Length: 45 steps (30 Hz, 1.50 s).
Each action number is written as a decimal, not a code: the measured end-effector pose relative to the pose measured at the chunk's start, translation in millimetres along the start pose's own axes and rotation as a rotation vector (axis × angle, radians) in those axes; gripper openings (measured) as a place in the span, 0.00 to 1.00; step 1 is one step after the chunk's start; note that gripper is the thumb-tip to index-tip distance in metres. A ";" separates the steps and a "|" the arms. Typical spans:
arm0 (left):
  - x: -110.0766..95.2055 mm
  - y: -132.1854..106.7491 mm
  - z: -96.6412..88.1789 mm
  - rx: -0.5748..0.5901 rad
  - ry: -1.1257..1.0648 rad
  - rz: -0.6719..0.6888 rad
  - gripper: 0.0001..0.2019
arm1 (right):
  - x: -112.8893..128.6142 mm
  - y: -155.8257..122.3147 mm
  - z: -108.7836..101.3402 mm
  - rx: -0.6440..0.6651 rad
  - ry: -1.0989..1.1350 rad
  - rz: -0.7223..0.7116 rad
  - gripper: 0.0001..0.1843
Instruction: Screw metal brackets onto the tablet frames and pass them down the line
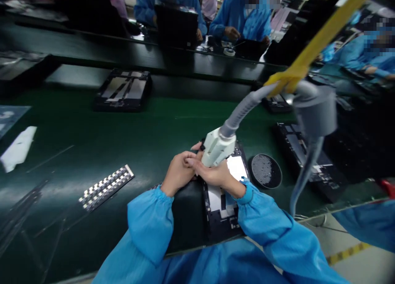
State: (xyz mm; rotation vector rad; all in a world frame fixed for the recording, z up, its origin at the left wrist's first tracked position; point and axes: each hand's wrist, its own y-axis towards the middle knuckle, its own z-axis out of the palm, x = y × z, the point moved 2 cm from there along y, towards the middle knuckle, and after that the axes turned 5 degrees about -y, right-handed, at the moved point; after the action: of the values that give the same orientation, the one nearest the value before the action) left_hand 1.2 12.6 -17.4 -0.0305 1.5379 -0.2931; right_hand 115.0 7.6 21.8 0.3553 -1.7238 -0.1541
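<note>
Right hand [217, 175]: you grip the white driver [217, 147]; its tip is hidden.
Left hand [179, 171]: curled fingers meet your right at 9 o'clock; any pinch is unclear.
Device [224, 212]: partly covered by your wrists.

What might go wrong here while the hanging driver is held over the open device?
1. The right hand holds the white driver tilted; it may slip and scratch the open device.
2. The left hand sits right at the tip, so fingers could get nicked.
3. The round screw dish lies beside the right sleeve; a nudge could spill it.

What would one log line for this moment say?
right hand: grips white power tool | left hand: steadies its tip | under: open black device | beside: round dish
</note>
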 end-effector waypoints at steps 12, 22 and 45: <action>-8.2 1.0 -5.4 0.130 0.162 -0.290 0.22 | 36.3 -7.4 -89.3 -0.262 0.068 -0.059 0.11; -7.5 -0.6 2.3 0.028 0.302 -0.312 0.29 | -36.9 -7.7 -210.3 -0.719 -0.036 -0.043 0.17; -5.6 2.6 -5.5 0.127 0.272 -0.388 0.31 | -28.6 -0.3 -206.8 -0.702 -0.058 -0.046 0.16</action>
State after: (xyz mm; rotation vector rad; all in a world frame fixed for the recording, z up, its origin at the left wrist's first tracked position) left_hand -3.8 17.2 -12.6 -0.1976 1.7755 -0.7269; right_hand 321.5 36.3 33.3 -0.1314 -1.6034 -0.7826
